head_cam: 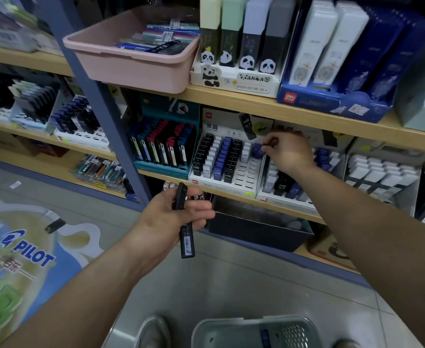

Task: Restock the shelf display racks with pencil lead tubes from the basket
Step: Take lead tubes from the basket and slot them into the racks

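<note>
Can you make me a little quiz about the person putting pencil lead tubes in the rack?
1. True or false: the left hand holds nothing.
2. The right hand pinches a tube at the white rack. What colour is it? A red, B blue, C green.
3. Fill in: the pink tub sits on the shelf ____ the white rack.

Key: 1 false, it grips black tubes; 2 B; 3 above.
</note>
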Demonstrator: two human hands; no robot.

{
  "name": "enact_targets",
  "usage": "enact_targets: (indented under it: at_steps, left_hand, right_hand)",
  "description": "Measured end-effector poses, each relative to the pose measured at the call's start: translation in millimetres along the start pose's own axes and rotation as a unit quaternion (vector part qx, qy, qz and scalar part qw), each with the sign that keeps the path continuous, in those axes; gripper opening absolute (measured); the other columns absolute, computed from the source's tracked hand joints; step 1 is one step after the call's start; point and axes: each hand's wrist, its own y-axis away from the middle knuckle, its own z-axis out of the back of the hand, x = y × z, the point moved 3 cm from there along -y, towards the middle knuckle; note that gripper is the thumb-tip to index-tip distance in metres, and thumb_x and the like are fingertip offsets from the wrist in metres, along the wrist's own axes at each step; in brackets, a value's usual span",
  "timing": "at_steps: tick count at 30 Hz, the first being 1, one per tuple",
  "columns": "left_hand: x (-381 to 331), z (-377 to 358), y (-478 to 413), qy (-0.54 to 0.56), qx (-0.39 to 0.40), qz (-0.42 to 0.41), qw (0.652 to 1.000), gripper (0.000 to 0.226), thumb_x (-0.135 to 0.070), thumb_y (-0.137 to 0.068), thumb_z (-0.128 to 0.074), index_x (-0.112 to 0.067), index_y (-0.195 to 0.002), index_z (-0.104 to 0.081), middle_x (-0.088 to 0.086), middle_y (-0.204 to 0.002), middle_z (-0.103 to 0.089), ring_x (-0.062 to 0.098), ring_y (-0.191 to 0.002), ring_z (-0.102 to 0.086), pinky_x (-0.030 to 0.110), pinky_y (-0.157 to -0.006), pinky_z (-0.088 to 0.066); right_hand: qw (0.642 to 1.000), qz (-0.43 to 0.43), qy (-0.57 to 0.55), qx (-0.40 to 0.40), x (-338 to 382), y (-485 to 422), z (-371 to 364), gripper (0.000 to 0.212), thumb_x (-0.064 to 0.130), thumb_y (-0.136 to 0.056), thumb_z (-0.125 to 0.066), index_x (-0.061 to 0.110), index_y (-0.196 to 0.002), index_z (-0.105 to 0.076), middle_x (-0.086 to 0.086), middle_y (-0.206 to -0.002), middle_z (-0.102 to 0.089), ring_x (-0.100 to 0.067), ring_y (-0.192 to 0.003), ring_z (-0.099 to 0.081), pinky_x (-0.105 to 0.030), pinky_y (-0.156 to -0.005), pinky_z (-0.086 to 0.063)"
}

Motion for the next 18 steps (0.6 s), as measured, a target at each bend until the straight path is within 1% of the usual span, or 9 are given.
enact_targets:
  at_steps: [2,4,8,12,14,16,18]
  left_hand:
    - [-1.0,3.0,0.8,0.005,-0.001,-0.001,1.000,0.031,0.011,-0.096,-0.049,-0.005,-0.122,-0.056,0.015,-0.098,-0.077,0.026,-0.093,-0.075,0.035,-0.084,-0.056]
    - [-2.2,4.9,1.2,0.010,0.001,-0.003,1.000,0.032,0.011,-0.096,-0.048,-0.006,-0.122,-0.056,0.014,-0.097,-0.077,0.025,-0.092,-0.075,0.034,-0.082,-0.056]
    - [-4.5,7.1,1.1,0.011,0.003,-0.008,1.000,0.032,0.011,-0.097,-0.048,-0.007,-0.122,-0.057,0.012,-0.095,-0.077,0.025,-0.091,-0.075,0.031,-0.077,-0.058]
    - [-5.9,7.4,2.1,0.011,0.001,-0.012,1.000,0.031,0.011,-0.097,-0.048,-0.006,-0.121,-0.057,0.010,-0.090,-0.076,0.025,-0.087,-0.076,0.030,-0.077,-0.060]
    - [-5.9,6.5,2.7,0.010,0.002,-0.012,1.000,0.031,0.010,-0.097,-0.048,-0.007,-0.121,-0.057,0.010,-0.089,-0.075,0.024,-0.086,-0.076,0.030,-0.076,-0.061]
    - [-6.0,5.3,3.3,0.009,0.004,-0.012,1.000,0.030,0.010,-0.097,-0.048,-0.007,-0.120,-0.058,0.010,-0.089,-0.076,0.024,-0.085,-0.076,0.028,-0.075,-0.062]
    - [-6.0,5.4,3.6,0.008,0.004,-0.012,1.000,0.030,0.010,-0.097,-0.049,-0.007,-0.120,-0.058,0.009,-0.089,-0.076,0.024,-0.085,-0.076,0.028,-0.075,-0.062]
  right_hand:
    - [1.000,-0.006,0.029,0.007,-1.1,-5.8,-4.2,0.006,0.034,-0.093,-0.067,0.031,-0.097,-0.069,0.007,-0.102,-0.071,-0.018,-0.090,-0.064,-0.034,-0.082,-0.054]
    - [0.999,-0.011,0.042,0.021,-0.3,-9.9,-7.0,0.006,0.036,-0.093,-0.067,0.032,-0.097,-0.069,0.009,-0.101,-0.070,-0.017,-0.089,-0.064,-0.033,-0.081,-0.054]
    - [0.998,-0.012,0.057,0.039,3.1,-14.2,-8.5,0.007,0.036,-0.092,-0.067,0.030,-0.096,-0.069,0.012,-0.101,-0.069,-0.015,-0.094,-0.063,-0.029,-0.079,-0.051]
    - [0.996,0.005,0.075,0.051,3.7,-12.2,-7.6,0.006,0.032,-0.092,-0.068,0.027,-0.096,-0.068,0.008,-0.100,-0.068,-0.018,-0.095,-0.062,-0.035,-0.083,-0.053]
    - [0.994,0.011,0.093,0.050,3.6,-12.6,-7.0,0.006,0.033,-0.093,-0.066,0.028,-0.097,-0.068,0.006,-0.104,-0.069,-0.020,-0.097,-0.062,-0.037,-0.085,-0.054]
    - [0.992,0.017,0.114,0.047,5.4,-14.5,-7.8,0.008,0.034,-0.095,-0.064,0.031,-0.101,-0.068,0.004,-0.110,-0.069,-0.022,-0.101,-0.062,-0.033,-0.083,-0.052]
    - [0.990,0.021,0.135,0.040,8.3,-17.4,-9.9,0.012,0.035,-0.097,-0.061,0.033,-0.106,-0.068,0.002,-0.117,-0.067,-0.024,-0.107,-0.060,-0.028,-0.079,-0.045]
